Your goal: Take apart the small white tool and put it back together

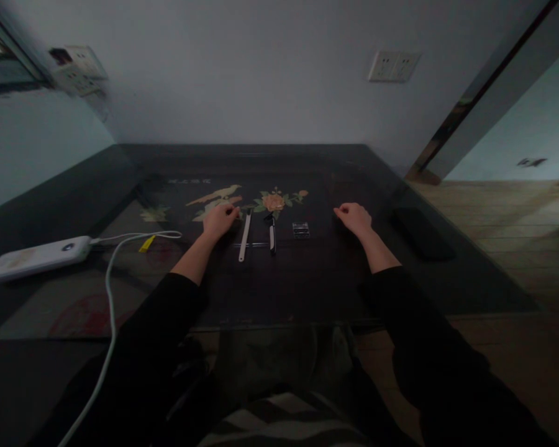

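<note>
Both of my hands rest on a dark glass-topped table (307, 292) with a painted bird and flower design. My left hand (220, 220) lies loosely curled, its fingertips next to the top of a long pale flat tool (245, 234). To the right of that tool lies a shorter tool with a black handle (272, 234), then a small clear ridged piece (300, 230). My right hand (353, 218) is curled, knuckles up, apart from those items; nothing shows in it. Black sleeves cover both arms.
A white power bank (37, 256) lies at the table's left with a white cable (112, 298) running toward me, a yellow tag (146, 243) beside it. A dark flat object (422, 233) lies at the right. Wall sockets (394, 66) hang behind. Wooden floor lies right.
</note>
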The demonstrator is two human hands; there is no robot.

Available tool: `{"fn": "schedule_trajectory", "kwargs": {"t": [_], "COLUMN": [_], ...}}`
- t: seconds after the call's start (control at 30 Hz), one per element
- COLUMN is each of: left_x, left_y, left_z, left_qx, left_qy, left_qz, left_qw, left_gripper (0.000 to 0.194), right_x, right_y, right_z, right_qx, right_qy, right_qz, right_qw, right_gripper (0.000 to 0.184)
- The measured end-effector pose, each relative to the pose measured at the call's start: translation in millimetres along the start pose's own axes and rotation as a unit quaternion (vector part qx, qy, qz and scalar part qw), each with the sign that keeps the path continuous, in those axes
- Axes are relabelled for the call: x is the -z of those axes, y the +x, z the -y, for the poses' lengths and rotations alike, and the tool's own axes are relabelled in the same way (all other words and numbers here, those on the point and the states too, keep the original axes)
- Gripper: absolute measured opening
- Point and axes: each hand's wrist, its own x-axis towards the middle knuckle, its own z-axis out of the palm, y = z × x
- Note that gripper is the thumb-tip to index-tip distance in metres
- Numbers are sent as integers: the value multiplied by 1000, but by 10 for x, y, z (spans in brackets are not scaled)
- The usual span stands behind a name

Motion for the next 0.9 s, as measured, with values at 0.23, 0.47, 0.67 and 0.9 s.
{"fn": "schedule_trajectory", "kwargs": {"t": [0.23,0.47,0.67,0.9], "left_x": [-16,13,35,36], "left_y": [10,-20,-33,-41], "left_z": [18,-15,-43,-47], "left_qx": [4,6,10,4], "left_qy": [-2,-1,-3,8], "left_qz": [-2,-1,8,6], "left_qw": [1000,1000,1000,1000], "left_gripper": [39,39,39,41], "right_x": [-8,7,4,6], "right_y": [7,-7,0,-5], "right_z": [-4,10,6,6], "right_qx": [1,1,-3,4], "right_qy": [0,-1,1,-2], "right_qz": [-2,-1,3,1], "right_qw": [1000,1000,1000,1000], "right_gripper": [28,28,28,29]}}
